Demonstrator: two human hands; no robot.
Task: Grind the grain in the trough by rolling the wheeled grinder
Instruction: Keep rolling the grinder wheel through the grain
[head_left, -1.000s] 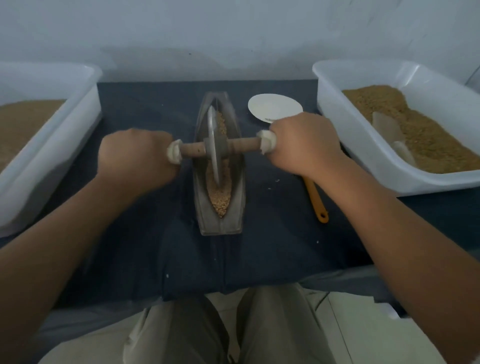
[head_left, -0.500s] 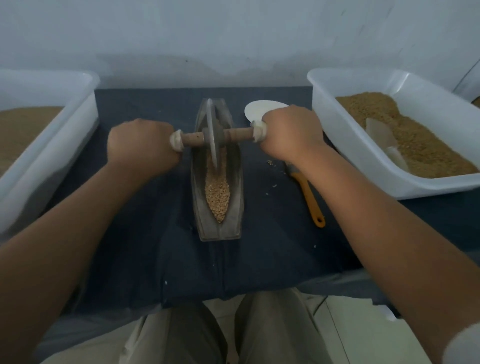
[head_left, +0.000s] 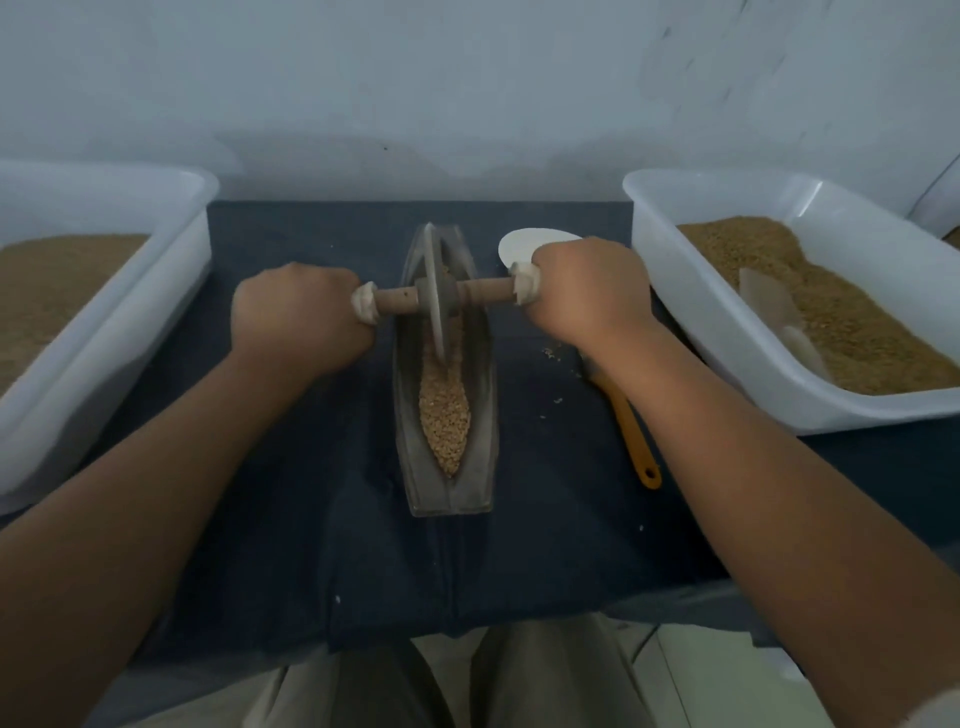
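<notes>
— Grain (head_left: 444, 415), tan and coarse, heaped in the near half of the grey trough (head_left: 483, 415), mid-counter (head_left: 291, 493).
— Wheeled grinder (head_left: 434, 301)?
— Upright at the far end, disc in the groove. Left grip (head_left: 298, 317) and right grip (head_left: 587, 291) fisted round its axle handles, ends hidden. Orange handle (head_left: 634, 436) disappears under the forearm.

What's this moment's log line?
left hand: grips axle | right hand: grips axle | wheel: far half of trough | grain: heaped nearer

Left hand (head_left: 298, 317), right hand (head_left: 592, 291), forearms (head_left: 171, 467) bare; pale khaki trousers (head_left: 519, 686); white sleeve edge (head_left: 935, 713) on right arm.
</notes>
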